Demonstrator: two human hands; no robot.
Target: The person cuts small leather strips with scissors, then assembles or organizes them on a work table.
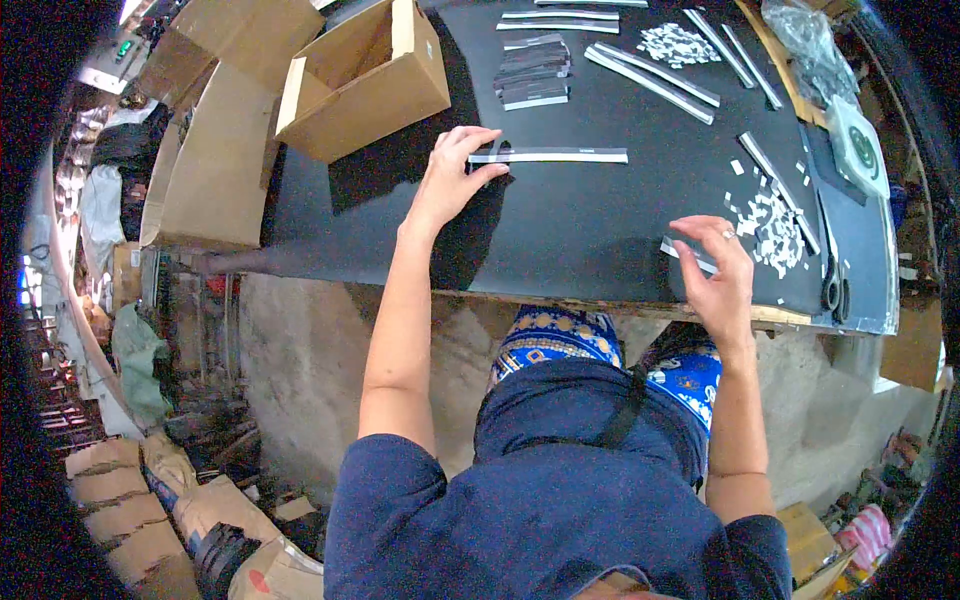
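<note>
My left hand [452,178] is over the left end of a narrow black-and-white strip [570,156] on the dark table. Its thumb and forefinger are apart, one on each side of the strip. Farther right, near the front edge, my right hand [718,268] has its thumb and fingers curled around a short white strip [706,266], partly hidden behind the thumb. A ring shows on one finger. Beyond the left hand lies a stack of short dark strips [532,70]. To the right of my right hand is a pile of small white pieces [780,235].
An open cardboard box [375,110] stands at the back left, beside a larger carton [215,165]. Black-handled scissors [832,292] lie near the right edge. More long strips [650,82] and another pile of white bits [678,45] are farther back. Clear plastic bags [815,45] sit at right.
</note>
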